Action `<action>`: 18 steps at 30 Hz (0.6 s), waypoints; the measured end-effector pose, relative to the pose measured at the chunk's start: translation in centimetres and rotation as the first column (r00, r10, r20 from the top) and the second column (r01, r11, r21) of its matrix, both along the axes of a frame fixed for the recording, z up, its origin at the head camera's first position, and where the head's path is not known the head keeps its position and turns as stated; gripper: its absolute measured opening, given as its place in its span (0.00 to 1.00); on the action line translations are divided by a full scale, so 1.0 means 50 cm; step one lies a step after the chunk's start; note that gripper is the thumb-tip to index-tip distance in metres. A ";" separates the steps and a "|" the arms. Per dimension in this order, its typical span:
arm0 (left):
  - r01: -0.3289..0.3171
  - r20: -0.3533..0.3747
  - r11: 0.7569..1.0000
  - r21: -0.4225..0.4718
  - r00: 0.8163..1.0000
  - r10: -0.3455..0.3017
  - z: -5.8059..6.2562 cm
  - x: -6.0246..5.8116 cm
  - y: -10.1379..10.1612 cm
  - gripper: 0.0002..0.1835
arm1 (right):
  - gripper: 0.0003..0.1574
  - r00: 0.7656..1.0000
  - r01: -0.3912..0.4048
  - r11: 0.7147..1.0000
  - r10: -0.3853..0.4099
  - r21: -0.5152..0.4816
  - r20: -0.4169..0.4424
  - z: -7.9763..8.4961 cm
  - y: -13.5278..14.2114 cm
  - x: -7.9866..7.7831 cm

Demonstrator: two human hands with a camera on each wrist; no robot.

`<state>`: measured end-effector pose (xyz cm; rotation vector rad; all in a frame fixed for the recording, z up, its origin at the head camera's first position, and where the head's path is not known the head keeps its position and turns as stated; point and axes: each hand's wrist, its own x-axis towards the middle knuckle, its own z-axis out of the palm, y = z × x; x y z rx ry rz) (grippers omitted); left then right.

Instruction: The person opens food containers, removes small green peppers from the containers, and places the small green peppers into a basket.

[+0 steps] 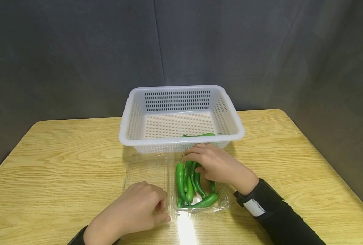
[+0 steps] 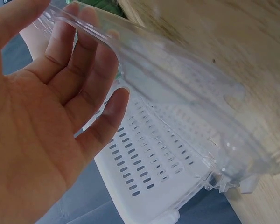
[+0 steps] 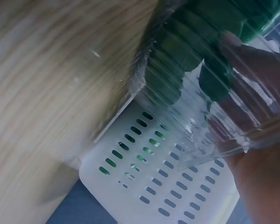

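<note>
A clear plastic clamshell container [image 1: 227, 204] lies unfolded on the table, with several long green chili peppers [image 1: 180, 178] in its right half. My left hand [image 1: 138, 207] is over the near side of the lid half [image 1: 147, 166], and in the left wrist view the thumb and fingers pinch the plastic rim [image 2: 98, 35]. My right hand [image 1: 216, 165] reaches down into the pepper-filled half, fingers and thumb bent around a green chili pepper [image 1: 198, 178] near the far end. The right wrist view shows the thumb [image 3: 231, 42] against the green through the clear wall.
A white perforated plastic basket [image 1: 181, 140] stands right behind the container, with green chili pepper [image 1: 204, 135] inside near its front wall. The wooden table [image 1: 62, 170] extends to both sides. A dark grey curtain [image 1: 77, 61] hangs behind.
</note>
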<state>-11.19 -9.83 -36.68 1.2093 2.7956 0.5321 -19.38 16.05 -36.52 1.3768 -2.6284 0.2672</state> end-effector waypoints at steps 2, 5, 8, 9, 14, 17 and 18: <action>-0.001 0.001 1.000 -0.002 1.000 0.001 0.000 0.000 0.000 0.18 | 0.31 1.000 0.002 1.000 -0.002 -0.004 -0.005 -0.002 0.001 -0.002; -0.002 0.005 1.000 -0.002 1.000 0.002 -0.001 0.000 0.000 0.18 | 0.31 1.000 0.003 1.000 -0.003 -0.010 -0.013 -0.006 0.003 -0.004; -0.002 0.007 1.000 -0.001 1.000 0.002 -0.001 0.000 0.001 0.18 | 0.31 1.000 0.001 1.000 -0.002 -0.019 -0.023 -0.008 0.004 -0.005; -0.002 0.007 1.000 -0.001 1.000 0.002 -0.001 0.000 0.001 0.18 | 0.31 1.000 -0.001 1.000 0.000 -0.020 -0.030 -0.009 0.004 -0.006; -0.005 0.004 1.000 0.002 1.000 0.005 -0.001 0.000 0.001 0.18 | 0.29 0.998 -0.016 0.999 0.014 -0.030 -0.060 -0.009 0.005 -0.009; -0.006 0.006 1.000 0.005 1.000 0.006 -0.001 0.000 0.001 0.18 | 0.26 0.998 -0.015 0.999 0.013 -0.036 -0.068 -0.007 0.006 -0.008; -0.006 0.006 1.000 0.006 1.000 0.006 -0.002 0.000 0.001 0.18 | 0.26 0.998 -0.014 0.999 0.011 -0.039 -0.069 -0.007 0.006 -0.009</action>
